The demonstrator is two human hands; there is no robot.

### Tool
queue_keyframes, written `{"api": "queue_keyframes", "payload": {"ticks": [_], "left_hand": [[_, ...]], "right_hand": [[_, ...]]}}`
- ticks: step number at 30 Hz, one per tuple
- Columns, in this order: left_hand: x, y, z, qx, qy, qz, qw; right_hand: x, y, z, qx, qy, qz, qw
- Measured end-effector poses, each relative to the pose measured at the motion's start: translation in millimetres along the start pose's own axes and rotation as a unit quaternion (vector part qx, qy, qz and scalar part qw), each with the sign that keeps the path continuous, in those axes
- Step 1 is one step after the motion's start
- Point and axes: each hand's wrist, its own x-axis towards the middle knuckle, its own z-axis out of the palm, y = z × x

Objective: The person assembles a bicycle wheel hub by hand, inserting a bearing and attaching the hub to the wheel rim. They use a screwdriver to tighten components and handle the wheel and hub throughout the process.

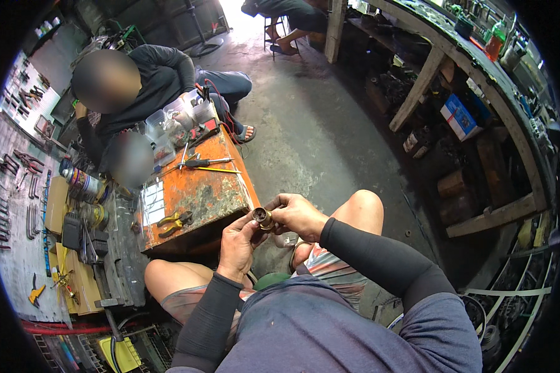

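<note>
Between my two hands, above my lap, is a small brass-coloured cylindrical metal part with a hollow, dark open end (262,217). My left hand (236,247) pinches its left side with thumb and fingers. From the right, my right hand (298,214) grips the same part with curled fingers. Just beyond my hands stands a worn orange table (214,194). On it lie yellow-handled pliers (175,222), a black-handled screwdriver (198,163) and a thin yellow stick (221,170). Clear plastic bins (162,148) with small parts sit at its far end.
A person in dark clothes (162,71) sits beyond the table at the left. Another person's legs (286,37) show on a stool at the back. A wooden workbench (435,62) runs along the right. Hand tools hang on a pale board (20,199) at the left.
</note>
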Motion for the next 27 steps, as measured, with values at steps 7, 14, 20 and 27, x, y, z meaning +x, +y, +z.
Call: {"api": "queue_keyframes", "payload": {"ticks": [7,14,20,27], "left_hand": [[-0.2,-15.5,-4.2,0.029,0.000,0.059,0.998],[-9.6,-7.4,7.6,0.046,0.031,0.014,0.998],[-5.7,-10.3,9.0,0.042,0.005,-0.014,0.999],[3.6,-13.3,0.1,0.053,-0.009,-0.022,0.998]], "right_hand": [[1.2,2.3,2.7,-0.007,0.007,-0.013,1.000],[-1.5,2.4,3.4,0.023,-0.020,0.009,0.999],[-1.7,6.1,1.5,0.038,-0.015,0.007,0.999],[4.0,3.6,-3.8,0.000,-0.023,0.009,1.000]]}}
